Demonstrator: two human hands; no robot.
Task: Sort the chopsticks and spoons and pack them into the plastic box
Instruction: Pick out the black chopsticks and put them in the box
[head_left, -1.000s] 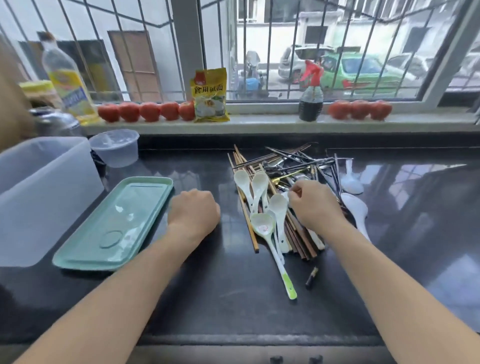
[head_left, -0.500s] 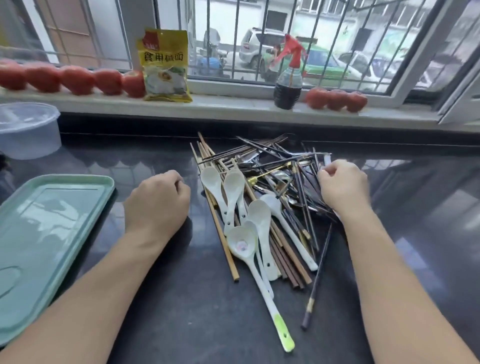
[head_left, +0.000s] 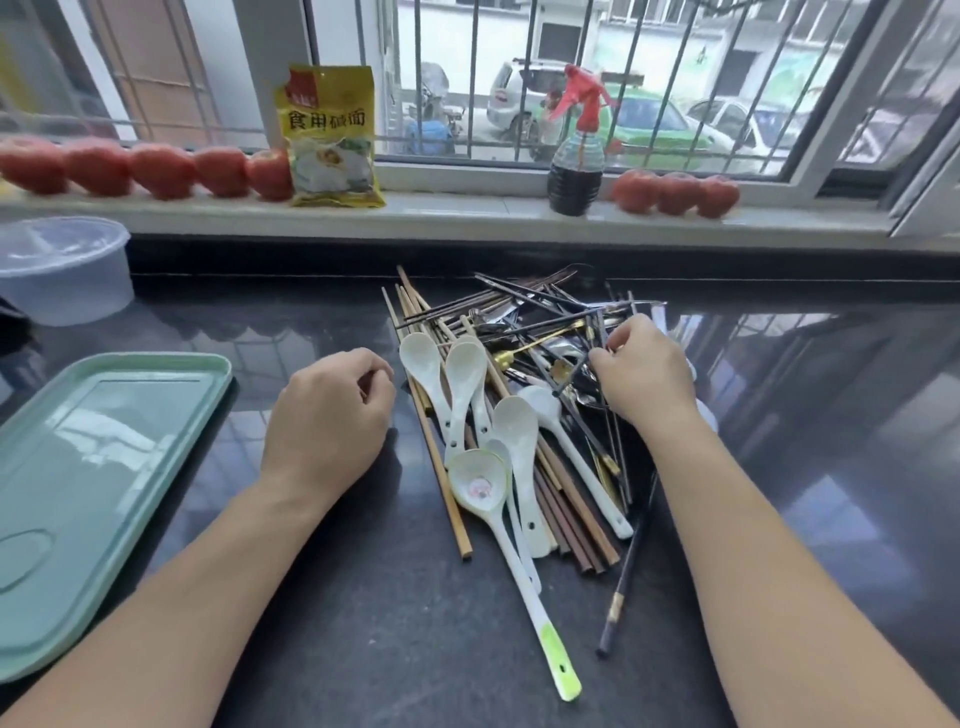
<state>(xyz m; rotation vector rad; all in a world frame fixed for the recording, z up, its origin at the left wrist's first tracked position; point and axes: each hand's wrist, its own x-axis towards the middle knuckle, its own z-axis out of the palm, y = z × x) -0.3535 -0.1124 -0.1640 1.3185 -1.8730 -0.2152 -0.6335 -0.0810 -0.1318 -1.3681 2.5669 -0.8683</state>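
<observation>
Several glossy white spoons (head_left: 470, 374), thin dark chopsticks (head_left: 561, 312); right hand (head_left: 644, 374) grip pinching chopsticks; left hand (head_left: 327, 415) loosely curled, holding nothing

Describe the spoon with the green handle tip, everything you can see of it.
The green-tipped spoon looks like glossy white ceramic, with a pinkish mark inside its bowl and a lime-green handle end with a small hole. It lies bowl-up on the dark counter, bowl in the pile's near-left part, handle running toward the camera and right, past the other spoons. Its bowl overlaps the neighbouring white spoons' handles. Neither hand touches it.
</observation>
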